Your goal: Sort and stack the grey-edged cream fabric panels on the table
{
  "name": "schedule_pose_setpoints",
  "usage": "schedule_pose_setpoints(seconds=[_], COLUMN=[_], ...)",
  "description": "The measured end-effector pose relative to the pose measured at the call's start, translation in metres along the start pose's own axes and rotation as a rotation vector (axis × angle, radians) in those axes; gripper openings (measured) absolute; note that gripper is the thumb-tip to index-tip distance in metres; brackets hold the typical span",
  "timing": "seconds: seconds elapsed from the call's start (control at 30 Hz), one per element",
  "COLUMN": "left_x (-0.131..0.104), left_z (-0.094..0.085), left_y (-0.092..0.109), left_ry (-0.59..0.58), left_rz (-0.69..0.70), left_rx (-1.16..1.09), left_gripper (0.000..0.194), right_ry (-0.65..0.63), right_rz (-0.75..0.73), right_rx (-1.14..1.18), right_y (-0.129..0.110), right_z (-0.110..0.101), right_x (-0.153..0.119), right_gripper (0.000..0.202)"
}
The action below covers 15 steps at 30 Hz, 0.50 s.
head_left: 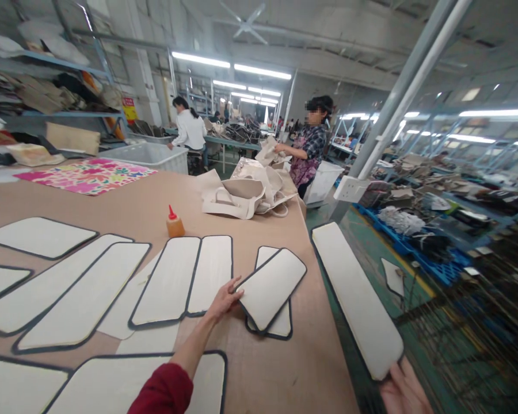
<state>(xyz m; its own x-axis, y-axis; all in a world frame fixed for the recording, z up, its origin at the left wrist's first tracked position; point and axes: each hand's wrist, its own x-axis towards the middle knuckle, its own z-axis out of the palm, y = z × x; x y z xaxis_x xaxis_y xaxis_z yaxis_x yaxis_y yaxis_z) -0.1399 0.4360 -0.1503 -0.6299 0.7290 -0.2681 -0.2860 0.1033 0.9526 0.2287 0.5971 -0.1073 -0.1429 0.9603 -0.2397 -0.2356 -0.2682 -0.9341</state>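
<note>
White padded panels with dark edging lie across the brown table (263, 374) in the head view. The left hand (224, 299), fingers spread flat, touches the near-left edge of a short panel (271, 287) lying tilted on top of another near the table's right edge. The right hand (403, 388), at the near right past the table's edge, pinches the near end of a long panel (354, 296) held out over the floor. An orange glue bottle (175, 223) stands farther back, with cream bags (246, 192) beyond it.
</note>
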Motion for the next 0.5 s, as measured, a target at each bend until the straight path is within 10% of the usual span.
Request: schedule_pose_setpoints(seconds=[0.27,0.5], left_x=[0.015,0.015], left_z=[0.008,0.023], left_y=[-0.012,-0.020], left_ry=[0.176,0.161], left_rz=[0.088,-0.105], left_rx=[0.206,0.093], left_gripper=[0.036,0.053], right_ry=[-0.209,0.005], right_rz=[0.035,-0.142], right_rx=[-0.092,-0.603], right_y=[0.026,0.080], right_z=[0.055,0.081], right_x=[0.057,0.103], right_gripper=[0.093,0.096])
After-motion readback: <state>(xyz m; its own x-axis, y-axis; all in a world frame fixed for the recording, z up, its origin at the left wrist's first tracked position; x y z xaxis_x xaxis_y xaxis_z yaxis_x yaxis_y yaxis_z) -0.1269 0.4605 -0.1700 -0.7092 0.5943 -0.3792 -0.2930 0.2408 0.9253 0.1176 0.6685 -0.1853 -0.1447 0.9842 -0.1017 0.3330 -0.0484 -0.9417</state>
